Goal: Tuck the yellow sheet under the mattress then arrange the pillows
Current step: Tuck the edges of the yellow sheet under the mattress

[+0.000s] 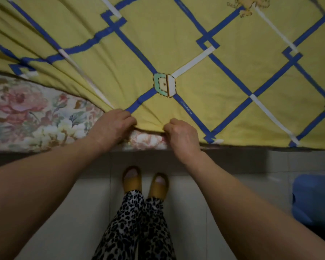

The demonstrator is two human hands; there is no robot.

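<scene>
Yellow sheet (176,44): patterned with blue diagonal bands, white strips and small green-and-cream patches; spread across the top of the bed, filling the upper part of the view. Near edge lies along the bed's side at right, and pulls back toward the upper left, with folds radiating from the gripped spot.

Left hand (113,126): fingers curled, grasping the sheet's near edge, bunching the cloth.

Right hand (180,136): fingers curled, pinching the same edge just beside the left hand; a short span of sheet sags between the two.

Mattress (30,113): floral cover in pink, cream and green, exposed at lower left and in a small patch between the hands, below the sheet edge.

Floor (73,212): pale tiles.

Person: leopard-print trousers (139,228), yellow slippers (132,182), standing close to the bed's side.

Blue object (315,203): at right edge on the floor, blurred; identity unclear.
</scene>
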